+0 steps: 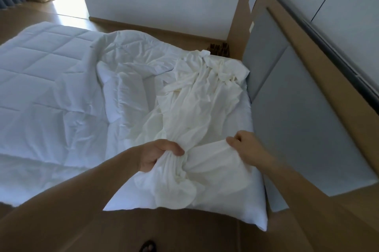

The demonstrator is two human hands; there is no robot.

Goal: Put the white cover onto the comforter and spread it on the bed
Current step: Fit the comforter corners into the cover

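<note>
Left grip [158, 155] bunches the white cover [194, 108], right grip [246, 147] pinching alongside.

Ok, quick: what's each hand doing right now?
Left hand: closed, gripping a bunch of the crumpled cream-white fabric cover.
Right hand: closed, pinching the same cover's edge.

left hand [158, 155] fist clenched, gripping | right hand [247, 147] pinching, thumb-forefinger | both forearms extended forward
</note>
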